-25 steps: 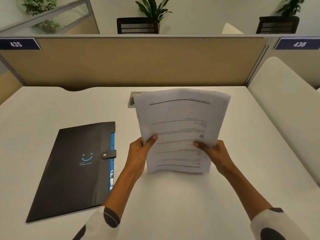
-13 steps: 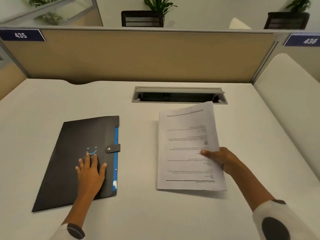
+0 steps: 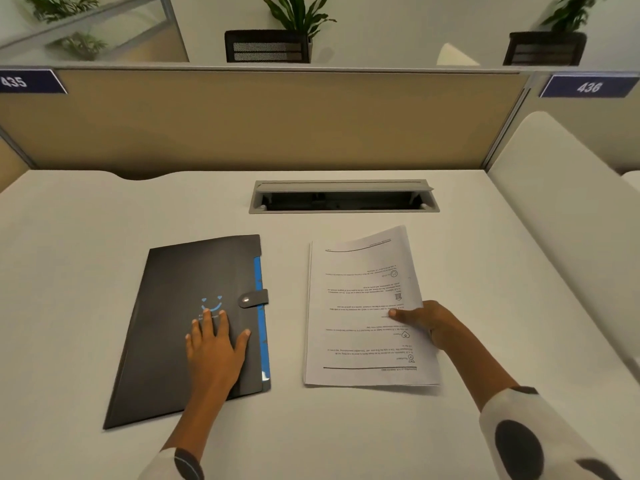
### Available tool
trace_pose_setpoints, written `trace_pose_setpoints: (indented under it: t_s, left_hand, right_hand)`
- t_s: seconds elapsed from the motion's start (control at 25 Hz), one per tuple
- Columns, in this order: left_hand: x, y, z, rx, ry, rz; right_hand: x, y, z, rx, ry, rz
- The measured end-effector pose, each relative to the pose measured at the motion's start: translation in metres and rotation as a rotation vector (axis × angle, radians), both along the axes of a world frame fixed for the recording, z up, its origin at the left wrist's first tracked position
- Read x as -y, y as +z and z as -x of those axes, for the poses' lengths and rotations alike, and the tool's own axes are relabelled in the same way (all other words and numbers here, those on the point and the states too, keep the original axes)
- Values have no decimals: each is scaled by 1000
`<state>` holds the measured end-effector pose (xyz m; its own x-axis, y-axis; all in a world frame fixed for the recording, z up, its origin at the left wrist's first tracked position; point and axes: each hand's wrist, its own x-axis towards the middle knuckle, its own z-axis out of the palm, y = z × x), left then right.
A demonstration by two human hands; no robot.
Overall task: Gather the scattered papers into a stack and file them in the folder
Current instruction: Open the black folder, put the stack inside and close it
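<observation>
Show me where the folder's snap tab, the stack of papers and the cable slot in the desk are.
snap tab [image 3: 253, 299]: head view, middle of the tab.
stack of papers [image 3: 360, 306]: head view, top sheet's printed middle.
cable slot [image 3: 343, 201]: head view, dark opening inside the grey frame.

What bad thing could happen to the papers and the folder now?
The folder is snapped shut by its strap, so the papers cannot go in yet. The right hand pinches only one edge of the paper stack, whose far corner lifts; sheets might slide apart. The left hand rests flat on the cover.
</observation>
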<state>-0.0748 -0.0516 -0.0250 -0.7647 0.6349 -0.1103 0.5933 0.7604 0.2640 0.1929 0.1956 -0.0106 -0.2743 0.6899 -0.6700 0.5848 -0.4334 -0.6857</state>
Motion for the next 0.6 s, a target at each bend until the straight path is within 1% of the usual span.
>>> trace_pose_setpoints:
  t_s: [0.16, 0.24, 0.28, 0.32, 0.36, 0.4, 0.44, 0.48, 0.56, 0.6]
  left_hand:
    - [-11, 1, -6, -25, -11, 45]
    - [-14, 1, -6, -21, -10, 37]
    - [-14, 1, -6, -17, -8, 31]
    - [-13, 0, -6, -17, -6, 29]
    - [-13, -1, -5, -21, -6, 30]
    - [-12, -1, -5, -26, -8, 30]
    - [-12, -1, -5, -28, -11, 27]
    - [-12, -2, -5, -25, -13, 24]
    - [-12, -2, -5, -16, -14, 23]
    - [-12, -3, -5, -16, -14, 22]
  right_hand:
    - [1, 5, -1, -22, 6, -50]
    - [3, 10, 0, -39, 14, -167]
    - [2, 13, -1, 8, 26, -269]
    - [2, 16, -4, 102, 31, -378]
    - [2, 18, -8, 201, 11, -481]
    - [3, 19, -14, 255, -44, -562]
    - [2, 19, -23, 250, -124, -612]
    - [2, 20, -32, 197, -222, -620]
    - [3, 18, -50, 30, -387, -582]
    - [5, 16, -57, -19, -426, -563]
